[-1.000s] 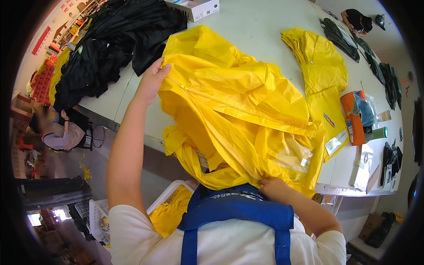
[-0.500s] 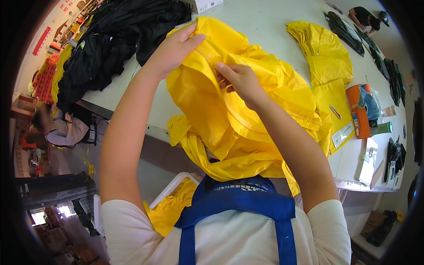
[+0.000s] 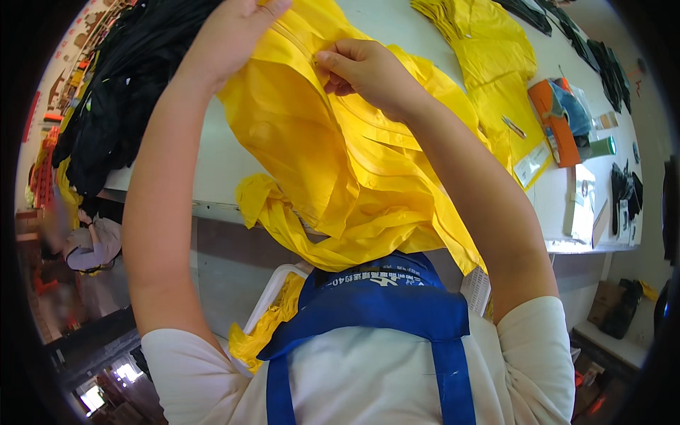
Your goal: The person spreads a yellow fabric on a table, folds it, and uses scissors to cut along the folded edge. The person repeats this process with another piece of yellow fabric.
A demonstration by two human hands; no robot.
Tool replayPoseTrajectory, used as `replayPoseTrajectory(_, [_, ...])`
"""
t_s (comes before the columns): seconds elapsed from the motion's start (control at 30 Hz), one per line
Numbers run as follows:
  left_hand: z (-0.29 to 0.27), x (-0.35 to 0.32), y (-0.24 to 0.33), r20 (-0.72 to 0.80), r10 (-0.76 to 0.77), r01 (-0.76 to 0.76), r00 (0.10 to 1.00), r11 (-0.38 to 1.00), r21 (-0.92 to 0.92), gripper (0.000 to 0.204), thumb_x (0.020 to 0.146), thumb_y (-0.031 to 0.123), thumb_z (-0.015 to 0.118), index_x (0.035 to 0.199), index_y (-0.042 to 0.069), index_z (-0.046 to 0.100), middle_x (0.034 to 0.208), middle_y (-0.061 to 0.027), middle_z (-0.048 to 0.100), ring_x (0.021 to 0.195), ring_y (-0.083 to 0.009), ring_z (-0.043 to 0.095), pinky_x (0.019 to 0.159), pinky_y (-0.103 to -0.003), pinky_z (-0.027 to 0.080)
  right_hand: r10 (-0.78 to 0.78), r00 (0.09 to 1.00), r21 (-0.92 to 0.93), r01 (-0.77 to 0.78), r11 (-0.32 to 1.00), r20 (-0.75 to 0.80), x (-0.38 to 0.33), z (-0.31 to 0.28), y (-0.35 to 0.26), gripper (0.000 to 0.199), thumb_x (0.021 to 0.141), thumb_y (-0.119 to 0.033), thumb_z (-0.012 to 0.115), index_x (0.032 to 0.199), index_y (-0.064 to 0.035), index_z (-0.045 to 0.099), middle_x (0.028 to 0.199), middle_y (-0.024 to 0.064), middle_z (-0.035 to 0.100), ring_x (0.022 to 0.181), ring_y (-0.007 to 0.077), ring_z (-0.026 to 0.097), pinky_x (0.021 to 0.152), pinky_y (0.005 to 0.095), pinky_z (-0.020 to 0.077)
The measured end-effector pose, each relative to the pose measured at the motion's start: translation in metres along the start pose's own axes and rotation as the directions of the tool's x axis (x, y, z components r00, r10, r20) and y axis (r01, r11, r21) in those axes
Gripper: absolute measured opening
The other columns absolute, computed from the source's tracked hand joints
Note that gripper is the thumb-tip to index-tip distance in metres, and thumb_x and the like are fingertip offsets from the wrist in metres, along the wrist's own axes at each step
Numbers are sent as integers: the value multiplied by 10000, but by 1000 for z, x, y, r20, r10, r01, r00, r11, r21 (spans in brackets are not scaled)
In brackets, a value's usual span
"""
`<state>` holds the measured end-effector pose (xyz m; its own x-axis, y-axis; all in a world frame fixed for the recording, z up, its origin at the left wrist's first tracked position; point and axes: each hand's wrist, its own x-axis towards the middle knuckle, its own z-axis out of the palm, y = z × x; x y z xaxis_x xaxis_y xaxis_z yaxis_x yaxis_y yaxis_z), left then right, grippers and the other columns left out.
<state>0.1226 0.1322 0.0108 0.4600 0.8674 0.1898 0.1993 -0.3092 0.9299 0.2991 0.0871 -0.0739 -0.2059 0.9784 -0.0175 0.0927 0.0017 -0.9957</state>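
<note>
A large, shiny yellow garment [image 3: 290, 134] is spread between my hands, its lower folds hanging over the table edge against my blue apron [image 3: 382, 312]. My left hand [image 3: 230, 35] grips the garment's upper left part, thumb on top and fingers partly hidden behind the cloth. Farther right, my right hand [image 3: 365, 74] pinches the cloth along a seamed edge, with thumb and forefinger together and the other fingers curled. Below the pinch the fabric falls open in a loose fold.
Black garments [image 3: 134, 78] are heaped on the table's left side. Folded yellow garments [image 3: 496, 49] lie at the right, with small snips [image 3: 513, 127] on them. Beside those stand an orange box [image 3: 556, 124] and a green roll [image 3: 602, 146]. A white basket [image 3: 265, 301] holds yellow cloth below.
Both hands have moved up and to the left in the picture, drawing the garment along. My right hand now pinches the edge with curled fingers. The view has also shifted.
</note>
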Motion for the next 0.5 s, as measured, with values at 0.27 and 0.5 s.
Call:
replayPoseTrajectory(0.27, [-118, 53, -28, -173, -53, 22, 983, 984, -177, 435, 983, 205, 527, 1369, 32, 427, 1268, -71, 570, 1150, -158, 555, 948, -285, 459, 449, 893, -216, -446, 869, -34, -102, -120, 66, 262, 942, -239, 518, 925, -10, 644, 807, 21, 598, 741, 109, 527, 721, 242, 453])
replayPoseTrajectory(0.5, [-185, 59, -101, -277, -420, 367, 864, 903, -224, 414, 979, 202, 526, 1358, 55, 447, 1296, -92, 558, 1179, -211, 553, 967, -330, 469, 734, 562, -172, -823, 541, -381, -251, -217, 120, 240, 930, -263, 556, 841, -45, 600, 765, 6, 527, 725, 99, 503, 639, 257, 448])
